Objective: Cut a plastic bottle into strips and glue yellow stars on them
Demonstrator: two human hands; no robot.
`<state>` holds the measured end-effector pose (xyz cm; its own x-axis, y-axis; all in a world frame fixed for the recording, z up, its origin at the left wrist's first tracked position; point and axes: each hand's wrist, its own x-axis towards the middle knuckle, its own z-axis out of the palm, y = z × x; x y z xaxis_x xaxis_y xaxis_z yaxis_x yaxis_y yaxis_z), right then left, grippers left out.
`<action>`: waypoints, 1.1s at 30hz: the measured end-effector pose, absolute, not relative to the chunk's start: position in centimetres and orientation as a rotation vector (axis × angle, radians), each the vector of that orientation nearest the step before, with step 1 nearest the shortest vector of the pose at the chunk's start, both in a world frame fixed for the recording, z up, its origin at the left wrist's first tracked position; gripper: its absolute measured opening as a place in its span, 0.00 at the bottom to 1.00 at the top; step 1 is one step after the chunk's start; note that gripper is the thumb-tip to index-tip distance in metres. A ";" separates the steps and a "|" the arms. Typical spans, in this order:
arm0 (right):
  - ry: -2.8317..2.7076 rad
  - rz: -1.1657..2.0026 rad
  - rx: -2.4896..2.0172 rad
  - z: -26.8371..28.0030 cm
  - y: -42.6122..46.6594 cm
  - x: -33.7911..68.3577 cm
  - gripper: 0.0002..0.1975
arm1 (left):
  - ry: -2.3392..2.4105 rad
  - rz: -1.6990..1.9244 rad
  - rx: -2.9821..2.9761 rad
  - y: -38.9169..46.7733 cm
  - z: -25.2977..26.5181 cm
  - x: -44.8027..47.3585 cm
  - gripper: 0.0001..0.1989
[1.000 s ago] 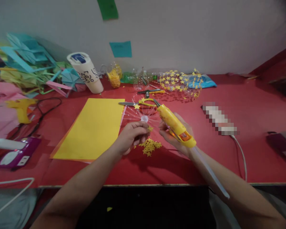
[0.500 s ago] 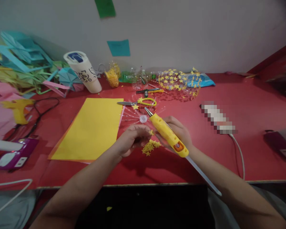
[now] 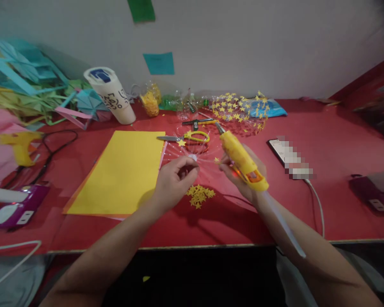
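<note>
Through the head camera I see two bare hands over the middle of a red tabletop point(image 3: 307, 128). The fingers of the right hand point(image 3: 243, 188) are clamped around a yellow glue gun point(image 3: 240, 155), its nozzle angled up toward the far edge, a pale glue stick point(image 3: 284, 224) trailing from its back toward the near edge. The left hand point(image 3: 179, 177) has thumb and forefinger curled nearly together; I cannot tell whether they pinch anything.

Just beside the right fingertips is one small yellow star point(image 3: 216, 160), apparently on a clear strip. I judge the step in hand to be gluing stars to these strips; the next move seems to call for a steadied strip and a hot nozzle kept off skin.

The clear plastic piece point(image 3: 192, 157) sits just beyond the left fingertips, midway along the tabletop: a whitish centre with thin, glinting strips fanning outward, a couple of stars showing on its far side. Nearer the near edge lies a heap of loose stars point(image 3: 199, 196). Toward the far edge are yellow-handled scissors point(image 3: 169, 138), and beyond them a star-covered clear piece point(image 3: 232, 106).
</note>
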<state>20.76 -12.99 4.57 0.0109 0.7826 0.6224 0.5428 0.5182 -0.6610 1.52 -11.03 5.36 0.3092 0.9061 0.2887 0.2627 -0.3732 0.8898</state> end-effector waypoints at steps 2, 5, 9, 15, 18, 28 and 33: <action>-1.595 0.341 -1.213 4.9 -12.3 21.3 0.06 | 1.148 1.282 2.164 -10.6 5.7 1.4 0.02; -1.568 0.465 -1.263 5.6 -11.4 21.7 0.06 | 1.308 1.328 2.458 -9.7 5.9 1.6 0.07; -1.665 0.517 -1.210 6.7 -10.7 21.2 0.05 | 1.409 1.221 2.558 -8.4 4.7 2.5 0.12; -1.769 0.495 -1.164 6.6 -9.5 20.7 0.05 | 1.397 1.300 2.499 -7.7 3.2 3.2 0.09; -1.729 0.508 -1.187 6.0 -9.1 20.6 0.04 | 1.402 1.341 2.449 -7.7 3.2 3.3 0.04; -1.708 0.597 -1.193 5.6 -9.1 19.6 0.09 | 1.329 1.471 2.459 -7.3 2.5 3.4 0.03; -1.749 0.610 -1.137 5.1 -8.7 19.2 0.11 | 1.303 1.487 2.495 -7.1 2.2 3.4 0.02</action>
